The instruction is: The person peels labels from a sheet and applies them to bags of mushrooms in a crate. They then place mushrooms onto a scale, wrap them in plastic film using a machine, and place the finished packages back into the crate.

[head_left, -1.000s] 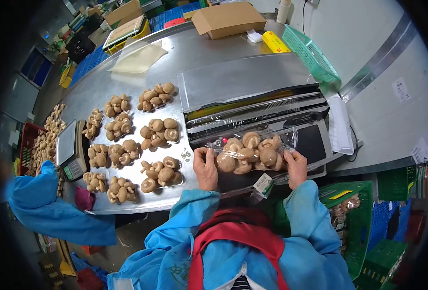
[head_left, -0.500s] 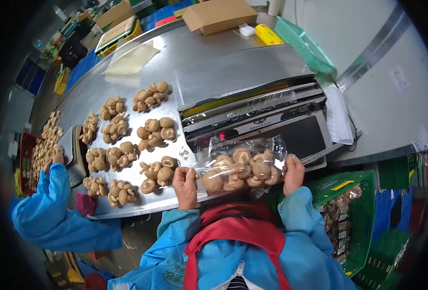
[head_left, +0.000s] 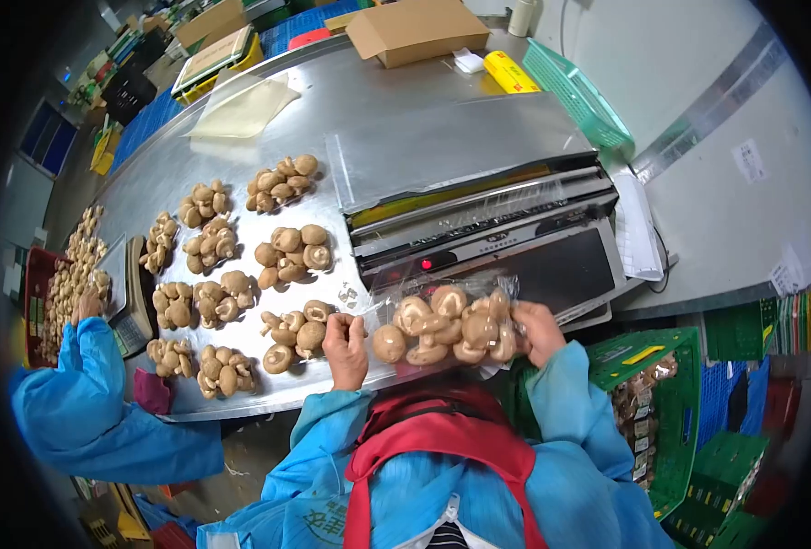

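Here the plump brown round-capped mushrooms (head_left: 448,325) are bunching in a single layer, some showing pale undersides, while their crinkled, glossy clear plastic film (head_left: 499,285) is catching light between the left hand (head_left: 345,350) and right hand (head_left: 539,333).

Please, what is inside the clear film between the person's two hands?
Inside the clear film are brown mushrooms, several with pale undersides and stems showing. The pile covers whatever lies beneath it, so I cannot tell whether there is a tray.

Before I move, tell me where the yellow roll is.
In the head view, the yellow roll lies on the table, near the top, right of centre, between the cardboard box and the mint-green basket.
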